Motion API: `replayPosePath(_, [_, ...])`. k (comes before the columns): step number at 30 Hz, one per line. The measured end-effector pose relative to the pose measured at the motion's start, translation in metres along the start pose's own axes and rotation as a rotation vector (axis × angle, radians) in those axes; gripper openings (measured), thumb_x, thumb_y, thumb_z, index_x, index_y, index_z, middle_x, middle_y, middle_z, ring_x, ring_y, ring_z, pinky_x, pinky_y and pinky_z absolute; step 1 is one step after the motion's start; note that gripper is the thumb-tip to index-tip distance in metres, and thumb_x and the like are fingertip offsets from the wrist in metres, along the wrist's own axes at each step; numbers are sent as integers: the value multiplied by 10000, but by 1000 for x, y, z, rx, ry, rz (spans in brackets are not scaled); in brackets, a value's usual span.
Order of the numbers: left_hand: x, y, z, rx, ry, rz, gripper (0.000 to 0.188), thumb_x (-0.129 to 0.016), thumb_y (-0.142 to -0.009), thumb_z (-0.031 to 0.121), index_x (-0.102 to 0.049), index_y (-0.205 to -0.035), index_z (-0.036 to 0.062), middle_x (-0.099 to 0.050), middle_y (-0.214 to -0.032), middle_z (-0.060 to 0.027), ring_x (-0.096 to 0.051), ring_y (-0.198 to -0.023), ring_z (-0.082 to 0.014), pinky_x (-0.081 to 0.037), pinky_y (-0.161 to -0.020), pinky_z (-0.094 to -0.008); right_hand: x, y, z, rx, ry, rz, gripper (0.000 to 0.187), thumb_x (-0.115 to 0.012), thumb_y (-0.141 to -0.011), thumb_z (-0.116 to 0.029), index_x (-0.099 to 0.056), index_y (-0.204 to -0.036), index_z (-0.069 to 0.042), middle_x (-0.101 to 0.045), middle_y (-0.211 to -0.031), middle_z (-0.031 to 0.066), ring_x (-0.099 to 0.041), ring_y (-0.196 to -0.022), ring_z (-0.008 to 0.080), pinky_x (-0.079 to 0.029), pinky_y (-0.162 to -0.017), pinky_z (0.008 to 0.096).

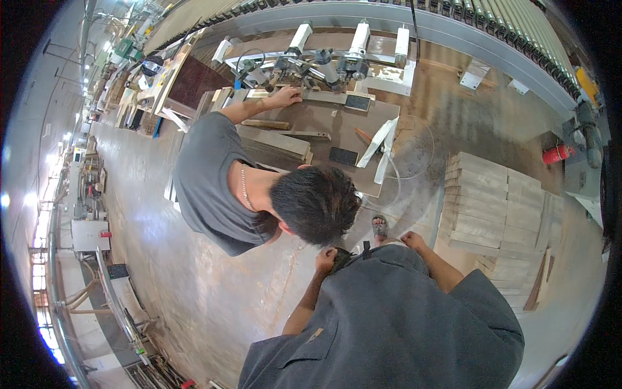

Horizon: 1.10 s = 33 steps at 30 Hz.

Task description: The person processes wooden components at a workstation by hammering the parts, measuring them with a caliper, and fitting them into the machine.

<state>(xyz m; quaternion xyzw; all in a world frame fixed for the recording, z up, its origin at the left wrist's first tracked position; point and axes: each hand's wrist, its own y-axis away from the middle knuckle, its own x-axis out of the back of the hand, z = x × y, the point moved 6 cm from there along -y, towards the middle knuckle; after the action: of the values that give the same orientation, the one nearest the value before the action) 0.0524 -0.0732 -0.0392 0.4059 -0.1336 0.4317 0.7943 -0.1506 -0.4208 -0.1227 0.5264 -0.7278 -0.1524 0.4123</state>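
Dark cloth (345, 258) is pinched by the left grip (326, 258), apparently to be kept against the waist; across from it the right grip (413, 240) is curled, its hold impossible to tell. Both forearms (304, 311) are angled inward. Ahead of the left grip, a wood strip (326, 97) on the table (383, 110) is touched by a co-worker's hand (284, 98)

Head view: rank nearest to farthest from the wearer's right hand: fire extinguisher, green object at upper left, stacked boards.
From the right hand:
1. Stacked boards: just to its right.
2. Fire extinguisher: right, beyond the stack.
3. Green object: upper left, far background.
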Motion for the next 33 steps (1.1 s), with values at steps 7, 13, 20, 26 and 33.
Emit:
replayPosePath(7, [13, 7, -18, -27, 92, -21, 299, -614, -798, 352, -649, -950, 97, -667, -861, -111, -640, -810, -245, -484, -720, -346, 7, 4, -3, 99, 128, 12, 332, -615, -778, -347, -647, -853, -24, -649, -753, 154, -627, -715, 245, -484, -674, 339])
replayPosePath(13, [32, 17, -1, 12, 40, -44, 277, -599, -810, 331, -649, -951, 97, -663, -859, -133, -643, -821, -265, -491, -723, -340, 15, 7, -6, 57, 111, -16, 349, -578, -768, -354, -634, -766, -11, -625, -666, 129, -610, -644, 228, -477, -639, 335])
replayPosePath(20, [46, 7, -12, -20, -27, -16, 287, -591, -814, 336, -651, -936, 84, -664, -876, -138, -641, -838, -271, -492, -747, -346, -23, 24, -30, 62, 138, -183, 353, -569, -766, -363, -603, -669, -26, -587, -596, 79, -553, -574, 177, -446, -571, 336])
replayPosePath(26, [60, 12, -61, 79, 46, -27, 343, -582, -805, 370, -652, -938, 61, -665, -881, -148, -638, -855, -273, -486, -755, -352, -52, 45, -49, 125, 54, 33, 343, -563, -791, -366, -653, -809, -35, -636, -705, 88, -594, -654, 216, -467, -634, 343])
replayPosePath(33, [55, 19, -140, 123, 55, -86, 373, -575, -782, 398, -667, -938, 72, -666, -878, -148, -641, -846, -271, -489, -745, -346, -45, 70, -87, 85, 162, -129, 363, -559, -813, -352, -635, -922, -14, -652, -837, 124, -621, -735, 203, -485, -690, 335])
